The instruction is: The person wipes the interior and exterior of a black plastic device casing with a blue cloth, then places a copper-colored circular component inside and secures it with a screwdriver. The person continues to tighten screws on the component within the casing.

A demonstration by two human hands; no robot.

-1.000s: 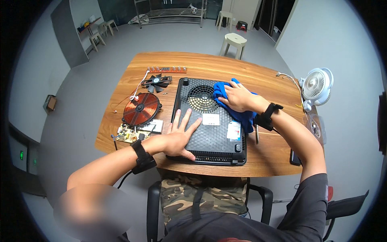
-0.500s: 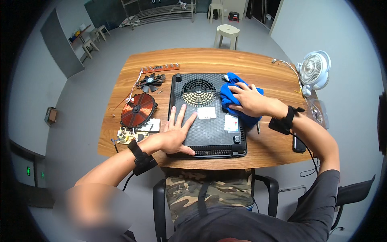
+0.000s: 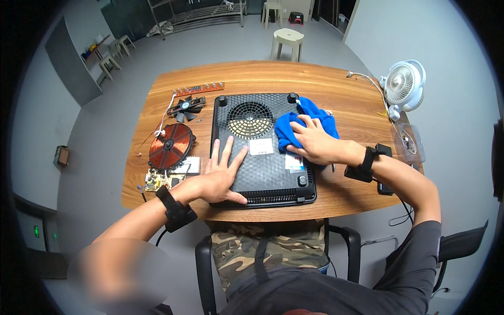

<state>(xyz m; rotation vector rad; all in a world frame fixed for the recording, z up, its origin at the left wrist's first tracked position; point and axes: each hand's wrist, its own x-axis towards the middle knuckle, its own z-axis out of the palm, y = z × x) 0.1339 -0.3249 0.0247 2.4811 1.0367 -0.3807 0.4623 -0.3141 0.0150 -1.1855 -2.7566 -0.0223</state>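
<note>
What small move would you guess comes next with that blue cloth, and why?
Probably a short wipe leftward toward the round grille. The right hand presses the blue cloth on the black casing's right edge, while the left hand lies flat, steadying it. Most of the casing lies left of the cloth.

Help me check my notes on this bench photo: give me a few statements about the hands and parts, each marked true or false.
1. The left hand lies flat, fingers spread, on the black cooker housing. True.
2. The right hand presses a red sponge. False: it rests on a blue cloth at the housing's right edge.
3. The copper coil lies on the wooden table, left of the housing. True.
4. The white desk fan stands at the table's left end. False: it stands at the right end.
5. A small black fan lies beyond the coil. True.
</note>
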